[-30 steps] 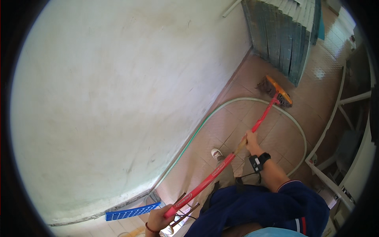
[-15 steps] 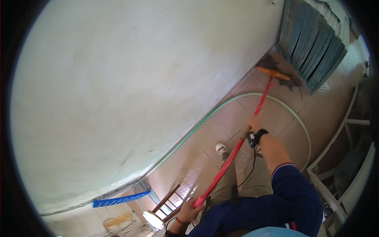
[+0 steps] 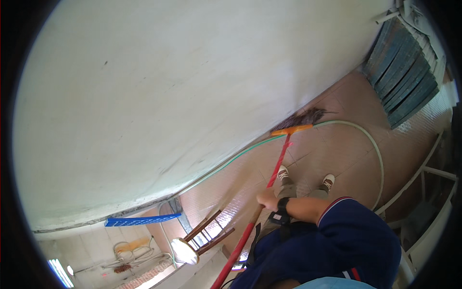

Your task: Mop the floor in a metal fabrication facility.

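Observation:
A mop with a long red handle (image 3: 244, 243) slants across the view from the lower edge up to its orange head (image 3: 292, 130). My right hand (image 3: 267, 198) is wrapped round the handle about midway, over a brownish stretch of it. Dark grey mop strands (image 3: 308, 117) lie on the tiled floor along the foot of the wall, spreading to the right beyond the head. A green hose (image 3: 255, 147) runs close to the head, which covers part of it. My left hand is out of view, and so is the handle's lower end.
A pale wall (image 3: 159, 106) fills the left. Dark grey slabs or boards (image 3: 404, 72) lean in a stack at the far right. The hose loops across the tiled floor (image 3: 346, 154). A pale frame (image 3: 417, 173) stands at right, a wooden ladder-like piece (image 3: 211, 236) at lower left.
The mop head has swung left and nearer, from beside the stack to the wall's foot by the hose. My right hand moved left and down with the handle; my left hand left the view.

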`<state>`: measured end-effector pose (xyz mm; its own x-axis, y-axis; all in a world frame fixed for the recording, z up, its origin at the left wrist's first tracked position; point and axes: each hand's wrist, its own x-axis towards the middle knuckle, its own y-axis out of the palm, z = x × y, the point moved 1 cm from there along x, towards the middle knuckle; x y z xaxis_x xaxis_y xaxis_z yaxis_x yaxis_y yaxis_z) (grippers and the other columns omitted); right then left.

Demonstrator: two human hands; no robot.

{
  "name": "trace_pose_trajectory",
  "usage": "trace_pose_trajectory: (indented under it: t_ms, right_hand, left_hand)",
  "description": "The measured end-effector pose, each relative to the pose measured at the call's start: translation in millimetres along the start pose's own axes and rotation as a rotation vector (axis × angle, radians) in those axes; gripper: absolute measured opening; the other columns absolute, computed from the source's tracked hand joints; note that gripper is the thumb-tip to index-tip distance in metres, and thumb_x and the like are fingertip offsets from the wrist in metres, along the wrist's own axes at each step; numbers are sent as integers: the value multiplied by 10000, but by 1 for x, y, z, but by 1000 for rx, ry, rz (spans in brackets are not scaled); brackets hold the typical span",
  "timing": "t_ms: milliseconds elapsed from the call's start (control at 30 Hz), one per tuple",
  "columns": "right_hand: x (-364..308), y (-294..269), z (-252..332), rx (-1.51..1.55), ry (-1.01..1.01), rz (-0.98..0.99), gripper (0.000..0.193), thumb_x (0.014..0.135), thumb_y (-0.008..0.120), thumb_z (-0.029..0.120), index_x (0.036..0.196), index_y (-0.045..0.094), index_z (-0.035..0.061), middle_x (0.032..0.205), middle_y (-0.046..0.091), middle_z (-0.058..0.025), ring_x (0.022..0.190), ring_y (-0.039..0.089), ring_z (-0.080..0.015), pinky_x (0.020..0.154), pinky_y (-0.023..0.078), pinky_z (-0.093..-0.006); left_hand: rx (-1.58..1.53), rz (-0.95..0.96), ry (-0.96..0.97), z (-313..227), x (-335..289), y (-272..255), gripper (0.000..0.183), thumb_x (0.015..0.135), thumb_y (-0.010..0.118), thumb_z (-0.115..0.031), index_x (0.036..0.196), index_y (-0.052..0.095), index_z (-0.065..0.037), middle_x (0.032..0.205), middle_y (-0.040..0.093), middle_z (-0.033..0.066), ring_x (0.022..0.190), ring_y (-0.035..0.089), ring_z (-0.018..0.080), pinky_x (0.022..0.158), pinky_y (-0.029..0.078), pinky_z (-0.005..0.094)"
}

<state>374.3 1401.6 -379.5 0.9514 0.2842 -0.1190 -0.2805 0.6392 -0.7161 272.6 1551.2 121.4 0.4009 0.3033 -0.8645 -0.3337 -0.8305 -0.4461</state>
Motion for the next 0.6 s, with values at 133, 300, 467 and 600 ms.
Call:
trace_pose_trajectory:
  t_ms: [133,300,467,600]
  right_hand:
    - [55,125,45,650,130,40,64,655,468,24,669,530,23,519,486,-69,454,499,-202,399,411,-375]
    - [91,19,164,1690,880,587,184,692,459,87,868,460,36,699,517,-128,572,549,-252,532,479,-449]
    - [98,-25,199,1942,987,514,234,748,460,112,942,347,45,852,452,-135,701,531,-292,594,481,-473]
    - [81,-92,236,1972,1108,505,216,779,449,125,940,353,17,821,461,-142,694,522,-272,580,493,-446]
  left_hand:
    - [407,-282,-89,-50,-40,-19,274,772,543,-199,981,567,-24,568,475,-41,475,380,31,417,309,188]
    - [594,-730,113,-69,-79,-26,276,766,542,-228,925,589,-7,567,539,33,482,457,75,452,372,220]
    - [1272,-1124,1123,-122,-77,-61,271,756,477,-218,778,623,9,542,549,82,480,492,122,429,358,238]
    - [684,-1241,750,-22,-121,-182,211,711,475,-178,650,582,-7,495,494,77,401,416,132,371,299,251]
